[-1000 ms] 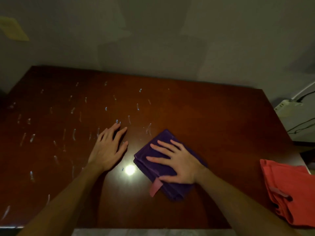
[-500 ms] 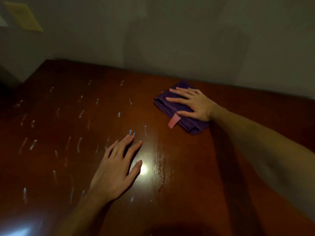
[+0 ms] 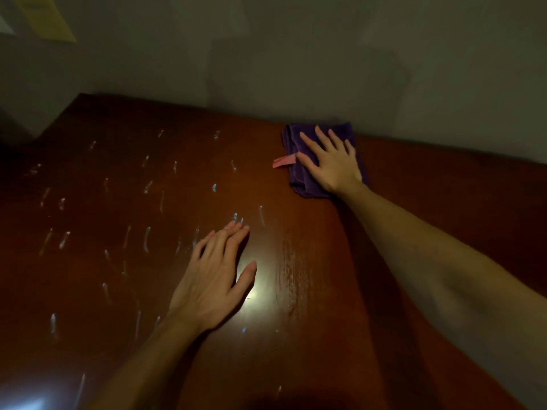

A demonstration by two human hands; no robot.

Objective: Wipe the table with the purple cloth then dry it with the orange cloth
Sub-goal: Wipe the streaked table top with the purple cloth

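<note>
A folded purple cloth point(image 3: 296, 143) with a pink tag lies at the far edge of the dark wooden table point(image 3: 444, 184), against the wall. My right hand point(image 3: 331, 162) presses flat on top of it, fingers spread, arm stretched out. My left hand point(image 3: 214, 276) rests flat on the table nearer to me, fingers apart, holding nothing. Many small pale wet streaks point(image 3: 146, 242) cover the left half of the table. A smeared wet band point(image 3: 291, 270) runs beside my left hand. The orange cloth is out of view.
A grey wall point(image 3: 296, 54) rises right behind the table's far edge. A yellow paper note point(image 3: 48, 20) hangs at the upper left. The table's left corner point(image 3: 80, 97) sits at the far left.
My right hand has slid the purple cloth away from me, from the near middle to the table's far edge by the wall. My left hand stays flat in place. The view shifted, losing the orange cloth.
</note>
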